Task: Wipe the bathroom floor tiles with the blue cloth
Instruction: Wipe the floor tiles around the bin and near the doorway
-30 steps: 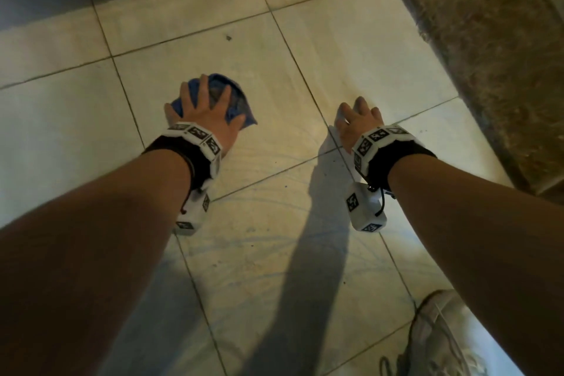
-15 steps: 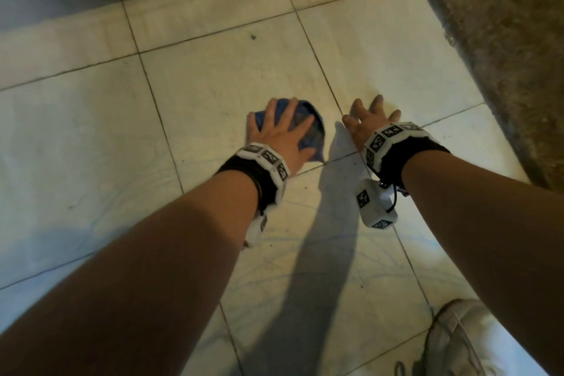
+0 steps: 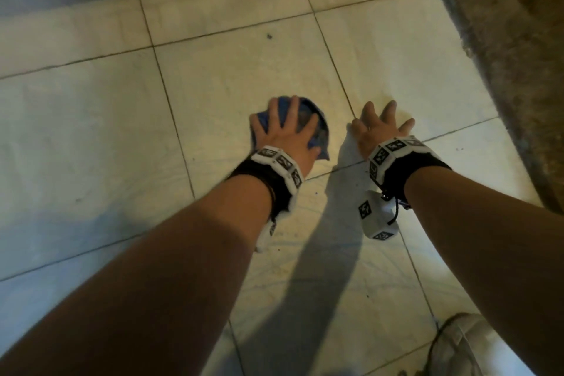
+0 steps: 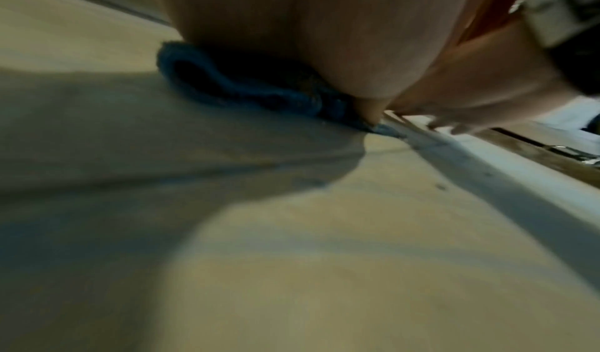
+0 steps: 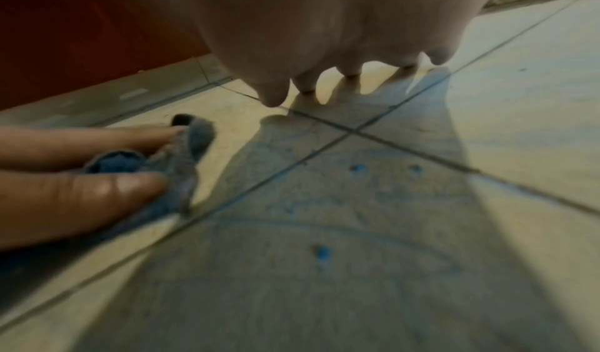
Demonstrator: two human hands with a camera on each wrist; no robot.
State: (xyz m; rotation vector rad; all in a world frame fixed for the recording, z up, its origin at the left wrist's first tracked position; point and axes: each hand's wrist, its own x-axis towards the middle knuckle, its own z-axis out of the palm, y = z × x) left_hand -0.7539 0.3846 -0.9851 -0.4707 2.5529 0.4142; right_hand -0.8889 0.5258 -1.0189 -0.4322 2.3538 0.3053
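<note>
The left hand (image 3: 282, 134) lies flat with fingers spread, pressing the crumpled blue terry cloth (image 3: 308, 119) onto the pale square floor tiles (image 3: 91, 137); its grip is apart, the thumb (image 5: 81, 198) laid along the cloth's near edge rather than curled round it. The cloth sits at about twelve o'clock from the left wrist, just left of a grout crossing (image 5: 352, 133). The right hand (image 3: 380, 128), at three o'clock from the cloth and close beside it, props on the tile on spread fingertips (image 5: 276, 95), grip apart and holding nothing.

The step in hand looks like a sweeping wipe. To do it well, keep the palm's weight over the middle of the cloth so the loose folded edge (image 4: 201, 75) does not roll under, overlap each pass, and carry the strokes over the grout lines. Faint bluish arcs and small blue specks (image 5: 323, 251) at six o'clock suggest that tile is already wiped; a dark speck (image 3: 269, 36) at twelve o'clock still needs reaching. The rough brown stone ledge (image 3: 503, 40) borders the floor at two o'clock.

No container shows in any view.
</note>
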